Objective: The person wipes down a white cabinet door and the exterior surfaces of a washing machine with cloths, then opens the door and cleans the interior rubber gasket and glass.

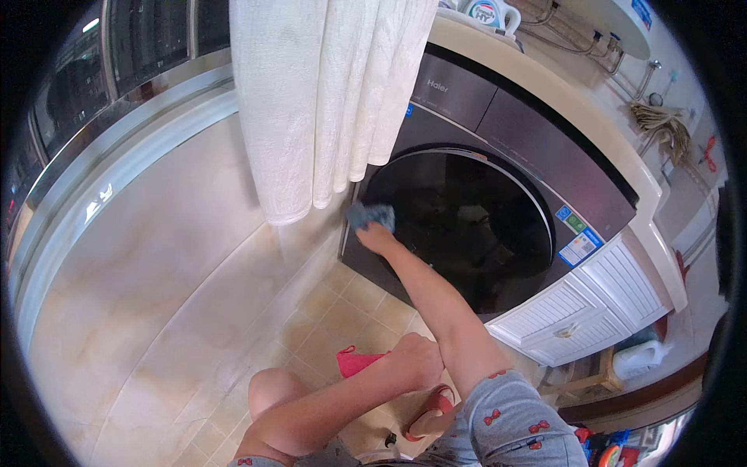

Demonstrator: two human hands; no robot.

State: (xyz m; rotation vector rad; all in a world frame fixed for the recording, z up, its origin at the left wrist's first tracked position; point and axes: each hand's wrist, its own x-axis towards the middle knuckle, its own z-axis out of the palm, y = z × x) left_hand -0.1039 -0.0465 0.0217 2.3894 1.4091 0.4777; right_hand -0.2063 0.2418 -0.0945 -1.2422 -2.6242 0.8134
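My right hand [376, 236] grips a blue-grey cloth [378, 216]. The cloth is blurred and lies against the lower left of the washing machine's round dark glass door [467, 222], by the front panel's left edge. The machine is a dark grey Haier front-loader [525, 140]. My left hand [415, 361] is curled into a fist close to my right elbow, its palm side hidden. Behind the left wrist shows a pink item with a small loop [357, 363]; its remainder is covered by the forearm.
A white curtain [327, 105] hangs over the machine's left side. A tiled wall [157, 233] and window rail are on the left. A beige countertop [583, 111] covers the machine, with a detergent bottle [490, 14] on top. White louvred cabinet doors [572, 318] adjoin on the right.
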